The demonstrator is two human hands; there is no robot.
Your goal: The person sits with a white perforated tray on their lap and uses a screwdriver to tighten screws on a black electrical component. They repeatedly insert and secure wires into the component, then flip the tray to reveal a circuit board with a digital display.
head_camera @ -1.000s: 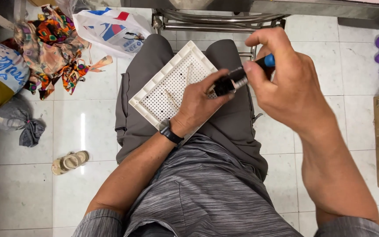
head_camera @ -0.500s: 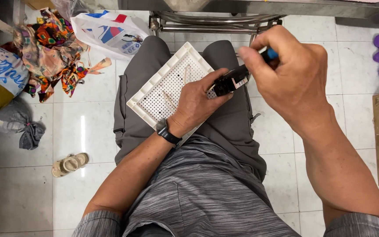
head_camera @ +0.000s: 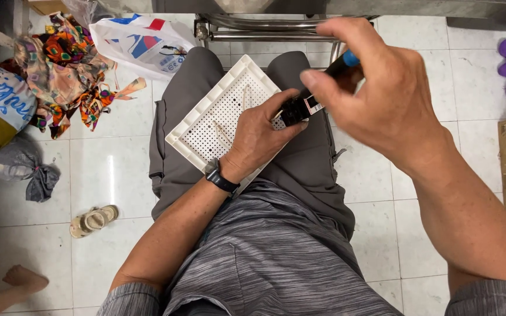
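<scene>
steadying a small black part (head_camera: 297,109) over the white tray (head_camera: 206,126), the left hand (head_camera: 259,137) pinches it so the right hand (head_camera: 382,99), closed around a blue-handled tool (head_camera: 346,60), can work it.

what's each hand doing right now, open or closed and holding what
Left hand: closed on a small black part, resting on the white perforated tray.
Right hand: closed on a blue-handled screwdriver, its tip at the black part.

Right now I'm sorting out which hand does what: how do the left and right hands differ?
The left hand rests low on the white perforated tray, pinching a small black part; the right hand is raised above the lap, gripping a blue-handled tool. The left wears a black wristwatch; the right wrist is bare. Both meet at the black part.
</scene>
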